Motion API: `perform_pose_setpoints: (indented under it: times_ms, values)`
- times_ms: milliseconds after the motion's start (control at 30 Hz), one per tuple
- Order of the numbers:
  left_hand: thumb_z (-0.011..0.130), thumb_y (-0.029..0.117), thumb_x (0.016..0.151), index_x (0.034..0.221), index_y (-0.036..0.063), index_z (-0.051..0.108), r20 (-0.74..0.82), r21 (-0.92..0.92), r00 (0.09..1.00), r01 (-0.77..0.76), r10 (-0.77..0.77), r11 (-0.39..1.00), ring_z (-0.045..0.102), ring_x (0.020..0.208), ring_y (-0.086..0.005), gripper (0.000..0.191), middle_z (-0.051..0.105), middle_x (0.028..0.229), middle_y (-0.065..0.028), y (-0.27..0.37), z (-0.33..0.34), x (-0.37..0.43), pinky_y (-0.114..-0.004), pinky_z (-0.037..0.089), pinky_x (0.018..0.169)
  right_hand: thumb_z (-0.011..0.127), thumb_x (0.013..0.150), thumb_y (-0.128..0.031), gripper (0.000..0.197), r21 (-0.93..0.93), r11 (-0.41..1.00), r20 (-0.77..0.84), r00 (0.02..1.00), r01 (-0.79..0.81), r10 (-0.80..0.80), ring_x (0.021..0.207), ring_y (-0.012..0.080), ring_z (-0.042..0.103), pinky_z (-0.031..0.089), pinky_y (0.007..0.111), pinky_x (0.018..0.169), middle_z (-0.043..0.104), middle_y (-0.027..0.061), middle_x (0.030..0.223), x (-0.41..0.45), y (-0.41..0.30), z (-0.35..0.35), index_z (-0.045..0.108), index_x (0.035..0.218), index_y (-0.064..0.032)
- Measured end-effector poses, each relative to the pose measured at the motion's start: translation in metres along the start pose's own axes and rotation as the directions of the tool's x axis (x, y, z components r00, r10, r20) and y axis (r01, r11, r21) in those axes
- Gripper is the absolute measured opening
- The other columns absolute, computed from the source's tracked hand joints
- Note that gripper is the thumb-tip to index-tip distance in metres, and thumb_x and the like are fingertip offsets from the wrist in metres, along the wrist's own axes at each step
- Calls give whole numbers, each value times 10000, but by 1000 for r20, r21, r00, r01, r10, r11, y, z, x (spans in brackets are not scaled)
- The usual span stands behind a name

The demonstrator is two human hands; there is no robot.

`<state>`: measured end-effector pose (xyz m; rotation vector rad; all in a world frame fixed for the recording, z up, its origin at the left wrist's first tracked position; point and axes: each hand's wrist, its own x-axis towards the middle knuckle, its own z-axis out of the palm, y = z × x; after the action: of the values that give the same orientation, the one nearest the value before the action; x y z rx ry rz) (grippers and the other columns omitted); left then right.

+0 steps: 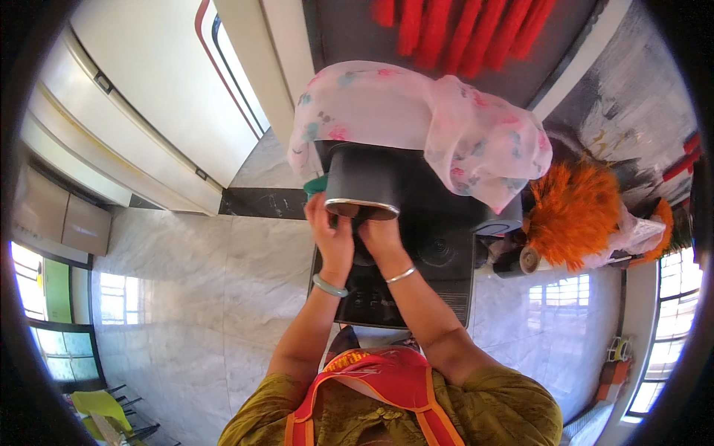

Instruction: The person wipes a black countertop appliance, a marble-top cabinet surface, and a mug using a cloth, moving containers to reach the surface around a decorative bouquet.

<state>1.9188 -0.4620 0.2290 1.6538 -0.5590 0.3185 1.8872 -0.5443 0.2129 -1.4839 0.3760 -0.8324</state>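
A black cylindrical housing (362, 173) with a shiny silver rim juts toward me from a dark appliance-like unit (440, 217). At its left side is my left hand (329, 228), its fingers around a piece of green cloth (316, 185). My right hand (380, 237) reaches up under the rim, and its fingertips are hidden there. A pale pink floral sheer cover (379, 106) drapes over the unit's top and is bunched at the right. Below my hands lies a glossy black panel (401, 301) with faint markings and a round ringed mark.
A second dark rounded part (499, 223) shows under the cover at right. Beside it are an orange feathery duster (574, 212) and a dark roll (516, 262). Red fringed strands (463, 33) hang at top. White door panels (150, 95) stand left, above the marble-look floor (173, 267).
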Motion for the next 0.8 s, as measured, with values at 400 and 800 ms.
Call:
perform_pose_setpoints:
  times_ms: [400,800]
  values:
    - [567,6,802,1145,-19,425,167,-433,983,138,-71,891,459,989,-228,372,373,1161,-156,69,121,-48,-256,477,699,505,867,-150,340,50,996,-106,992,80,-75,1068,229,499,419,360,906,525,104,1156,-4,-35,-156,456,1190,-55]
    - [571,138,807,809,-5,601,592,-164,796,-39,130,986,562,774,-365,146,581,762,-185,60,190,-112,-435,435,732,504,876,-54,213,286,950,-444,860,-128,249,842,139,577,474,262,719,591,64,968,-42,-57,-251,523,1080,1]
